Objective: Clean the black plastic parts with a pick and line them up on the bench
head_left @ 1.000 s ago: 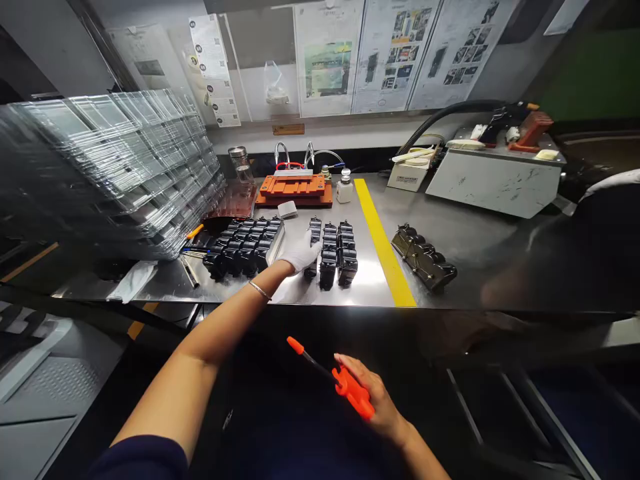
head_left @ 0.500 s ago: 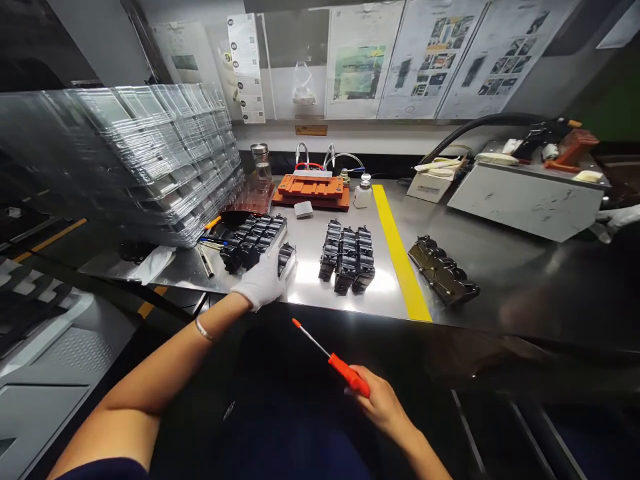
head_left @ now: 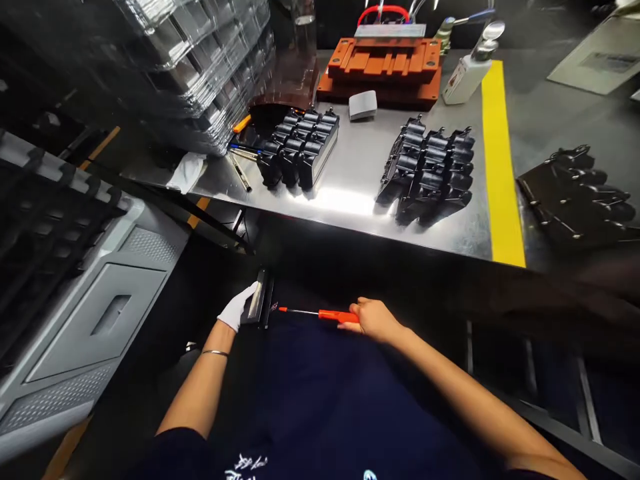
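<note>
My gloved left hand (head_left: 239, 308) grips a black plastic part (head_left: 259, 300) below the front edge of the bench, close to my body. In my bare right hand (head_left: 374, 320) is a red-handled screwdriver (head_left: 337, 316), held level. Its orange-red tip points left at the part, with a small gap that I cannot judge exactly. Up on the bench, a left group of black ribbed parts (head_left: 300, 147) and a middle group of black ribbed parts (head_left: 430, 167) stand in rows. Another dark part (head_left: 575, 193) lies to the right.
Stacked clear plastic trays (head_left: 200, 73) rise at the left. An orange fixture (head_left: 383, 63) and a white bottle (head_left: 467, 77) stand at the back. Yellow tape (head_left: 503, 173) crosses the steel bench. A grey crate (head_left: 95, 320) is at lower left; pens (head_left: 240, 170) lie near the trays.
My left hand has taken one black part off the bench and brought it down near my body. My right hand has turned the screwdriver level towards it. The view has tilted down.
</note>
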The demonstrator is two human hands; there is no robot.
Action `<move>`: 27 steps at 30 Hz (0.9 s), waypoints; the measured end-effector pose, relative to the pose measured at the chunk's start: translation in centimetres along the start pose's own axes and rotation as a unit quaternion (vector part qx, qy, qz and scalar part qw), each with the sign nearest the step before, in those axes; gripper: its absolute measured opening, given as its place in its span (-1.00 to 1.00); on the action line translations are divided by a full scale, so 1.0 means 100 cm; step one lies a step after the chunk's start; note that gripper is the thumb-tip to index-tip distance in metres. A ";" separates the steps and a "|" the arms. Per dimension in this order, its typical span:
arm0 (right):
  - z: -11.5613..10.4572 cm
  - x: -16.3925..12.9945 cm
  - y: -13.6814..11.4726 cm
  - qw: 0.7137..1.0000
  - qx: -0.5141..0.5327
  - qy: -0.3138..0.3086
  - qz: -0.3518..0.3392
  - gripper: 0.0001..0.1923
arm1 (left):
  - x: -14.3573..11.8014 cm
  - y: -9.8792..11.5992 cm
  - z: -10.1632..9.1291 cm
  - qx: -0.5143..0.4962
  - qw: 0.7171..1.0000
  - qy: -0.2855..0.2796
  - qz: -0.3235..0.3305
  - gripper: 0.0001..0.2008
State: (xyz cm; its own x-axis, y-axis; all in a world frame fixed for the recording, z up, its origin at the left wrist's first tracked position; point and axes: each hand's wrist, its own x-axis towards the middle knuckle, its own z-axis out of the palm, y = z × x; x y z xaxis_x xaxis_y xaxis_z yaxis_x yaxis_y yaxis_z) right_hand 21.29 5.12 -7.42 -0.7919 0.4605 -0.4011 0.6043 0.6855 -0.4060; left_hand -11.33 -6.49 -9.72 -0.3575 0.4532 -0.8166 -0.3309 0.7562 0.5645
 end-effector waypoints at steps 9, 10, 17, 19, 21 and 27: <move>-0.015 0.027 -0.009 0.995 -0.010 -0.026 0.095 -0.36 | 0.004 0.014 -0.015 0.012 0.999 -0.046 -0.012 -0.48; -0.017 0.026 -0.007 0.995 -0.006 -0.022 0.099 -0.36 | 0.007 0.017 -0.016 0.019 0.999 -0.037 0.000 -0.49; -0.014 0.013 -0.015 0.998 0.021 -0.039 0.035 -0.39 | 0.028 0.035 -0.010 0.082 0.984 0.060 0.144 -0.44; -0.011 0.013 -0.019 0.999 0.008 -0.036 0.039 -0.38 | 0.029 0.039 -0.002 0.116 0.974 0.094 0.169 -0.49; -0.010 0.014 -0.022 0.999 -0.003 -0.035 0.041 -0.37 | 0.028 0.043 0.008 0.148 0.964 0.117 0.187 -0.54; -0.011 0.019 -0.027 0.999 -0.012 -0.041 0.032 -0.36 | 0.020 0.048 0.028 0.210 0.947 0.129 0.208 -0.63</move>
State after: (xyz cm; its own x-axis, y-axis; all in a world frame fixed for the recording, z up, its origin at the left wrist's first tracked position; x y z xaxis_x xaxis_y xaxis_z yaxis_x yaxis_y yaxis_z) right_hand 18.08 4.75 -6.20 -0.7411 0.4571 -0.4918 0.6506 0.6697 -0.3580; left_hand -11.16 -0.60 -9.02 -0.5996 0.6633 -0.4477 0.2427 0.6838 0.6881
